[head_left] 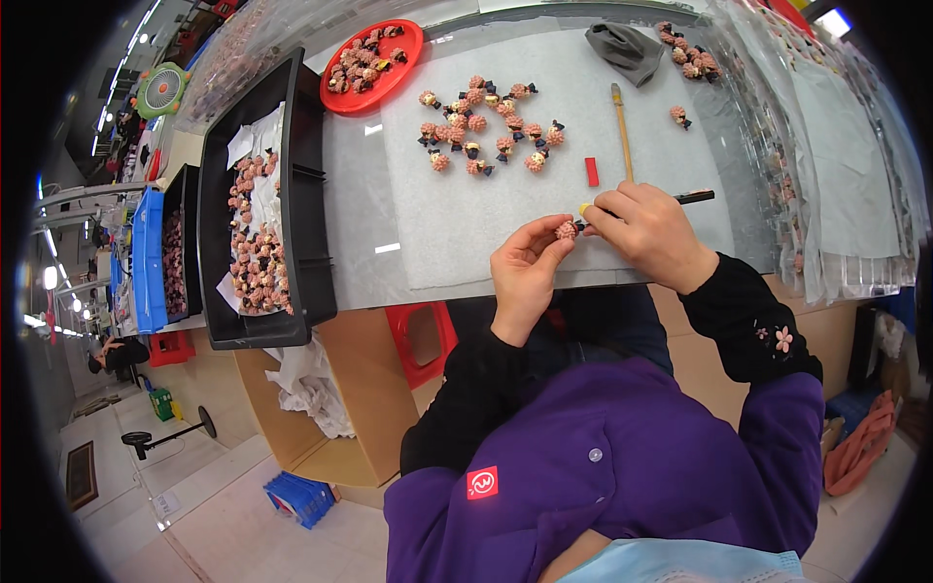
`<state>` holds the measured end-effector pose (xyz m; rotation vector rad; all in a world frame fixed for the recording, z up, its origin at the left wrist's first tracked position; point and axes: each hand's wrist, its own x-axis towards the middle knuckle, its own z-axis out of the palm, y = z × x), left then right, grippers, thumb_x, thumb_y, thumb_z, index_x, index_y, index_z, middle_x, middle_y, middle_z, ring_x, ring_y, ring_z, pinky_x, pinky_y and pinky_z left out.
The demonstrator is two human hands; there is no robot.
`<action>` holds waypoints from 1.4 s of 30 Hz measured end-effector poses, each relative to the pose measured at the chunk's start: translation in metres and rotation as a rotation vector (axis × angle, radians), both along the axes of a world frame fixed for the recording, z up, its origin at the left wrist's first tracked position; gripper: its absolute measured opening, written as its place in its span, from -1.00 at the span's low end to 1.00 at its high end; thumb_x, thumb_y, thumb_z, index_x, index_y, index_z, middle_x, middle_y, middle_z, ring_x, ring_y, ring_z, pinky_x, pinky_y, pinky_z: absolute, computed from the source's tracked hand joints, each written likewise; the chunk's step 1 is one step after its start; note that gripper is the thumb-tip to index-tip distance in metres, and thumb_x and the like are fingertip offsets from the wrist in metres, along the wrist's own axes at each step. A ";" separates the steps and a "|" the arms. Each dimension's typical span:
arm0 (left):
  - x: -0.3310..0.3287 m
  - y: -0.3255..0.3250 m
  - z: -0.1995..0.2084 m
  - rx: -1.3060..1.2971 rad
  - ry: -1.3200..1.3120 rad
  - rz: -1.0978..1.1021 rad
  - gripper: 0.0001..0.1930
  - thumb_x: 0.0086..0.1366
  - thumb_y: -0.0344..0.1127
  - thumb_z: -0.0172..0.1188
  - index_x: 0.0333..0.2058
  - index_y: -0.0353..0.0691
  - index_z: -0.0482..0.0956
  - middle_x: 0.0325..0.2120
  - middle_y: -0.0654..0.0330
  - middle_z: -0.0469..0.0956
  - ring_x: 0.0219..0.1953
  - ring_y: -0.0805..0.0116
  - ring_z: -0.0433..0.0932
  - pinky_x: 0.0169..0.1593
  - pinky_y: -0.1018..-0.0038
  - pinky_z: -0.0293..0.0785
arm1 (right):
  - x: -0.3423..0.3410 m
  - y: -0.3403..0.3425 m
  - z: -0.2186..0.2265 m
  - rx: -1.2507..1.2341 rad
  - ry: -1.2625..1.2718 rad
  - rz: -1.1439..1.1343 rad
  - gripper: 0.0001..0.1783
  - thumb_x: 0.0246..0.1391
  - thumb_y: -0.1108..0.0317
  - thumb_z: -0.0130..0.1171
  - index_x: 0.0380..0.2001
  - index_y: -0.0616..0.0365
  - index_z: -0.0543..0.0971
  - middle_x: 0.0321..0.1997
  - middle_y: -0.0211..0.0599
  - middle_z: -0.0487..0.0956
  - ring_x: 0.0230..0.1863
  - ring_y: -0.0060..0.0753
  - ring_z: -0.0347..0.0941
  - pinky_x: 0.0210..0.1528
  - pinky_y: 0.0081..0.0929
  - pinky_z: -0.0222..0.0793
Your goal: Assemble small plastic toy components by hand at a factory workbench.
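Above the front edge of the table, my left hand (526, 274) pinches a small figurine (567, 230) with pink curly hair between thumb and fingers. My right hand (653, 236) is closed close beside it, its fingertips at the figurine's dark end. A black pen-like tool (695, 196) sticks out past the far side of my right hand. Its working end is hidden. Something yellow (585, 209) shows at the right fingertips. Beyond my hands, several like figurines (476, 123) lie in a loose group on a white sheet (418, 223).
A wooden-handled brush (622, 126), a red block (592, 172) and a grey cloth (627, 51) lie on the sheet. Figurines fill a red round tray (412, 63) and a black crate (317, 209) at left. More figurines (688, 56) lie at far right, beside plastic-covered stacks (846, 175).
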<state>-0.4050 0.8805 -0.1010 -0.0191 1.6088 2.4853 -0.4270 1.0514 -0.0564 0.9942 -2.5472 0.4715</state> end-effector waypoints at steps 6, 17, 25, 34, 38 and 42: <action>0.000 0.000 0.000 -0.007 -0.001 0.010 -0.74 0.07 -0.65 0.07 -0.21 -0.44 0.44 -0.33 0.13 0.51 -0.27 0.48 0.48 -0.16 0.63 0.41 | 0.001 0.001 0.001 0.034 0.000 0.011 -0.79 -0.28 0.39 0.15 -0.46 0.17 0.47 -0.49 -0.40 0.41 -0.45 -0.42 0.37 -0.47 -0.50 0.28; -0.001 -0.001 -0.002 -0.017 -0.020 0.011 -0.74 0.06 -0.64 0.08 -0.21 -0.45 0.44 -0.33 0.11 0.52 -0.27 0.47 0.49 -0.16 0.62 0.41 | 0.003 0.001 -0.001 0.023 -0.001 0.031 -0.83 -0.26 0.42 0.12 -0.48 0.16 0.46 -0.50 -0.41 0.41 -0.48 -0.43 0.35 -0.49 -0.51 0.28; -0.002 0.000 -0.003 -0.011 -0.045 0.019 -0.74 0.06 -0.63 0.10 -0.21 -0.47 0.44 -0.33 0.10 0.51 -0.26 0.45 0.49 -0.14 0.61 0.41 | 0.003 0.000 0.000 0.013 0.014 -0.009 -0.80 -0.27 0.41 0.14 -0.46 0.17 0.46 -0.50 -0.39 0.41 -0.48 -0.41 0.36 -0.48 -0.50 0.28; -0.001 -0.001 0.000 -0.013 -0.048 0.020 -0.74 0.07 -0.62 0.10 -0.20 -0.47 0.43 -0.32 0.10 0.51 -0.26 0.45 0.49 -0.14 0.60 0.41 | 0.001 -0.001 0.003 0.020 -0.003 -0.002 -0.76 -0.30 0.38 0.17 -0.45 0.18 0.46 -0.51 -0.38 0.40 -0.47 -0.39 0.36 -0.46 -0.49 0.28; -0.001 -0.001 -0.001 -0.020 -0.039 0.013 -0.74 0.07 -0.62 0.10 -0.21 -0.47 0.43 -0.32 0.09 0.51 -0.26 0.44 0.49 -0.14 0.60 0.42 | 0.001 -0.001 0.002 0.047 0.004 -0.006 -0.79 -0.29 0.37 0.17 -0.48 0.18 0.46 -0.52 -0.39 0.40 -0.47 -0.41 0.36 -0.47 -0.49 0.28; -0.001 0.000 -0.002 -0.011 -0.038 0.018 -0.74 0.07 -0.62 0.10 -0.21 -0.47 0.44 -0.33 0.09 0.52 -0.27 0.44 0.49 -0.15 0.60 0.42 | 0.001 -0.001 0.001 0.031 0.012 0.000 -0.81 -0.29 0.37 0.16 -0.50 0.17 0.46 -0.52 -0.41 0.40 -0.48 -0.42 0.35 -0.48 -0.50 0.27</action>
